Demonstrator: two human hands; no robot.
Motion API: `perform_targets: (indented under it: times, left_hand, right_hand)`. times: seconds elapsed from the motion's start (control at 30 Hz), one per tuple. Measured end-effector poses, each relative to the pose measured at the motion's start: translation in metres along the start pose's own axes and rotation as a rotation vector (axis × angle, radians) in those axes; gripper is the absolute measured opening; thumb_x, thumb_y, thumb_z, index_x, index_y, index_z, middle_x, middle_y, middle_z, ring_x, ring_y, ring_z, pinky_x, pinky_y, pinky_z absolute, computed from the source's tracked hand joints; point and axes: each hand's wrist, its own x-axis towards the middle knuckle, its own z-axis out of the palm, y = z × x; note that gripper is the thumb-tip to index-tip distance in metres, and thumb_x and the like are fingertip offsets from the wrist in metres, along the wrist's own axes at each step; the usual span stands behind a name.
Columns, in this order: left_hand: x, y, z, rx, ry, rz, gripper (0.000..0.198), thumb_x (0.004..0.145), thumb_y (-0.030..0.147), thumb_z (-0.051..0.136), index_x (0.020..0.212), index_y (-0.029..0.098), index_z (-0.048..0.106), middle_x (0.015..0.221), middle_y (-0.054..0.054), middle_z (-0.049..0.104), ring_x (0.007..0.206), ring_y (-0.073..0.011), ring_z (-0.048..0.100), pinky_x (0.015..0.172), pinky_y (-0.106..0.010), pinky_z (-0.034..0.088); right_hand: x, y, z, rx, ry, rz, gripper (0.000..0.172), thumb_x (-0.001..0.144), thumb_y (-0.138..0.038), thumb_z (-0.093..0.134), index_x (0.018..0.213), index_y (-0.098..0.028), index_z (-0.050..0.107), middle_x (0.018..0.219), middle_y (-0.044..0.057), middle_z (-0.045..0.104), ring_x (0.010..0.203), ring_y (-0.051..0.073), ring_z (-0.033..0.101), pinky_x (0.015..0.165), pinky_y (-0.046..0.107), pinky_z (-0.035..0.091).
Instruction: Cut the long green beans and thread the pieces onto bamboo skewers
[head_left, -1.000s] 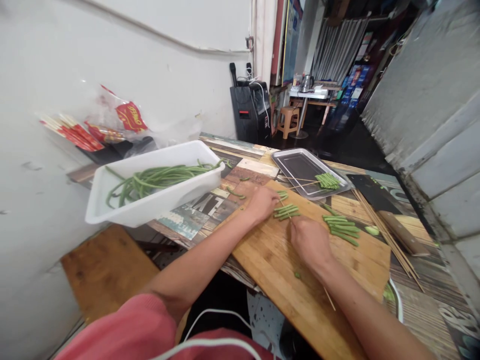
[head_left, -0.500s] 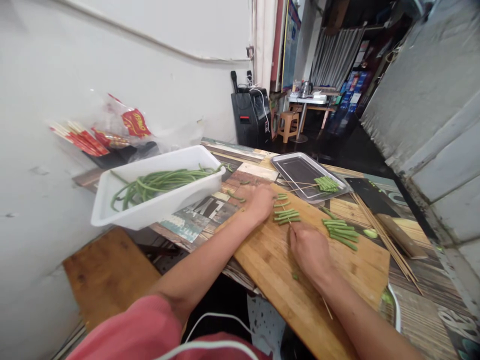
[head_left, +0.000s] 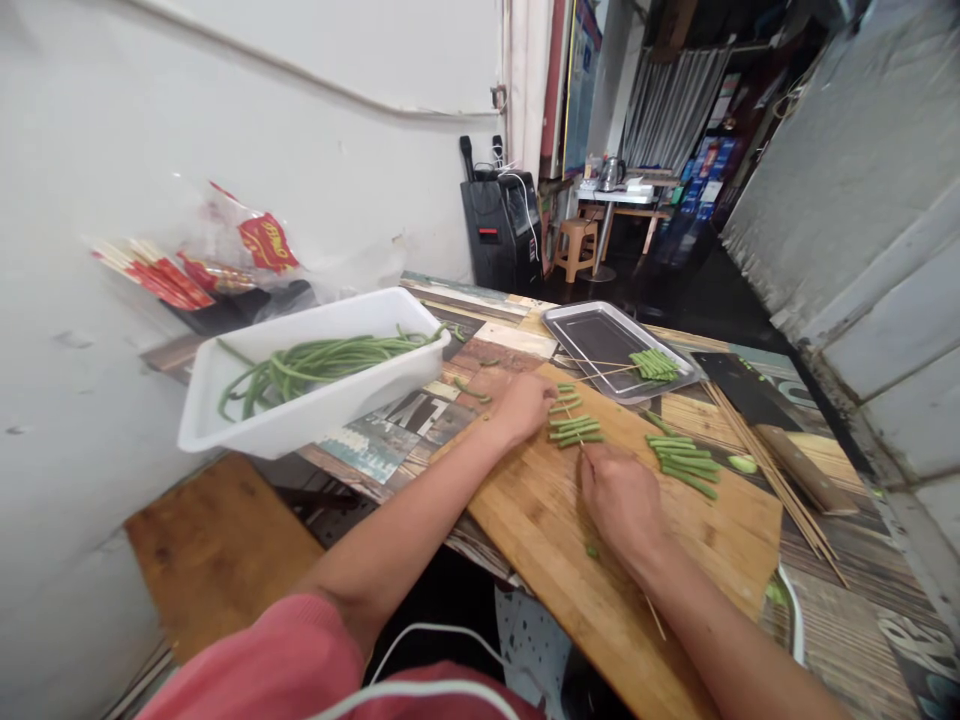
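R hand (head_left: pixel 622 495) hides mid part of skewer (head_left: pixel 655 617), ctr. White-rimmed container (head_left: pixel 796 615), lower R, mostly hidden by cutting board (head_left: pixel 536 505). Blue boxes (head_left: pixel 705 182), upper R, too blurry to read. Pink sleeve (head_left: pixel 262 660) cut off, btm L.

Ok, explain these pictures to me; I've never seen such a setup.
No machine here: a person works bare-handed, seen from a camera worn on their head, looking forward and down. The right hand holds a skewer running through cut green beans; the left hand is near its far end, its grip unclear. Beneath lies a wooden cutting board with more cut beans. Around it are a white plastic tub of long beans, a metal tray with skewered beans, a cleaver and loose skewers.
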Motion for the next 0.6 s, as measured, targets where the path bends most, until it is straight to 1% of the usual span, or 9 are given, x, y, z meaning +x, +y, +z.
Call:
perform_targets:
  times: [0.1, 0.27, 0.43, 0.6]
  left_hand:
    - [-0.0015, 0.0024, -0.0031, -0.002, -0.013, -0.039, 0.017, 0.073, 0.009, 0.056, 0.076, 0.015, 0.072, 0.075, -0.004, 0.069, 0.069, -0.0158, 0.059, 0.070, -0.025, 0.045]
    - [-0.0034, 0.0046, -0.0067, -0.022, -0.018, -0.070, 0.017, 0.074, 0.011, 0.056, 0.078, 0.016, 0.072, 0.074, -0.003, 0.068, 0.069, -0.0160, 0.059, 0.069, -0.025, 0.046]
    - [-0.0005, -0.0004, -0.0025, -0.083, -0.024, -0.077, 0.018, 0.073, 0.009, 0.058, 0.081, 0.015, 0.073, 0.074, -0.003, 0.069, 0.065, -0.0139, 0.059, 0.063, -0.023, 0.044]
    - [0.0011, -0.0011, -0.0002, -0.093, -0.017, -0.111, 0.016, 0.073, 0.010, 0.059, 0.080, 0.015, 0.073, 0.073, -0.002, 0.069, 0.064, -0.0134, 0.059, 0.065, -0.023, 0.045]
  right_hand:
    - [0.0000, 0.0002, 0.0010, 0.009, 0.004, -0.004, 0.026, 0.090, -0.016, 0.039, 0.085, -0.016, 0.064, 0.082, 0.007, 0.069, 0.073, 0.019, 0.063, 0.063, 0.029, 0.034]
    - [0.0014, 0.0000, 0.0003, 0.018, -0.019, 0.015, 0.026, 0.090, -0.016, 0.039, 0.082, -0.016, 0.064, 0.081, 0.006, 0.069, 0.070, 0.017, 0.062, 0.057, 0.027, 0.030]
    - [0.0026, -0.0005, -0.0020, 0.026, -0.030, 0.016, 0.026, 0.089, -0.015, 0.039, 0.082, -0.016, 0.064, 0.081, 0.006, 0.069, 0.073, 0.017, 0.063, 0.057, 0.027, 0.030]
    - [-0.0004, -0.0009, -0.0029, 0.027, -0.026, 0.013, 0.026, 0.089, -0.015, 0.039, 0.085, -0.015, 0.064, 0.085, 0.007, 0.069, 0.075, 0.018, 0.063, 0.060, 0.027, 0.032]
